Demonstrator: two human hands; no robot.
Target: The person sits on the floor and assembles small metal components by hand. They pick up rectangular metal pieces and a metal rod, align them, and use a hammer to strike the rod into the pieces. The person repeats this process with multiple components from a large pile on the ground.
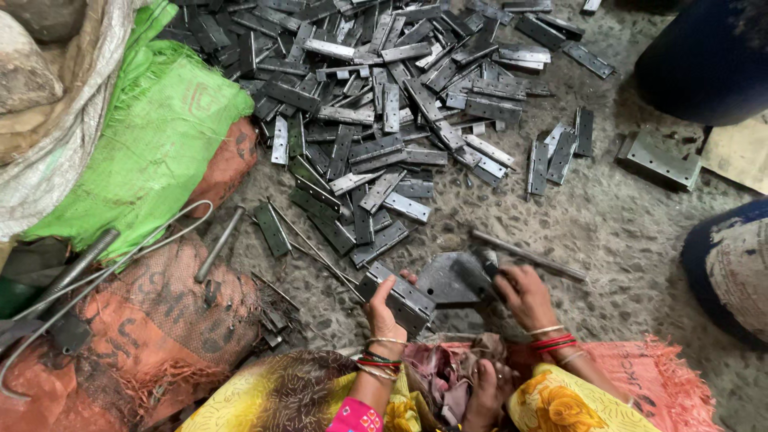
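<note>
Seated on the floor (624, 232), working through a heap of metal hinges (384, 120).

Left hand (386, 312) wrapped around a folded steel hinge (398, 298), fingers (381, 294) curled over its near edge and pinching it, the hinge tilted and resting close to a flat grey metal block (452, 278) just to the right of those fingers. Right hand (524, 292) closed on a dark tool handle, most likely a small hammer (488, 262), fingers pressed together around it, head of the tool above the block's right end.

Step in hand, judged from this: seating one hinge at the block for striking, probably to set or straighten it. Hinge not yet flat on the block, so next move likely calls for sliding it fully onto the plate, steadying it with the left fingers kept back from the strike line, then a short controlled blow. Risk: fingertips near the impact point.

Beyond the fingers, the main pile spreads across the floor; a loose thin rod (528, 256) lies just past the right fingers. To the left of the left fingers, orange sacking (160, 320), a green woven sack (160, 144) and bent wire (120, 256). Bundled cloth (448, 372) in the lap, nearer than both hands.
</note>
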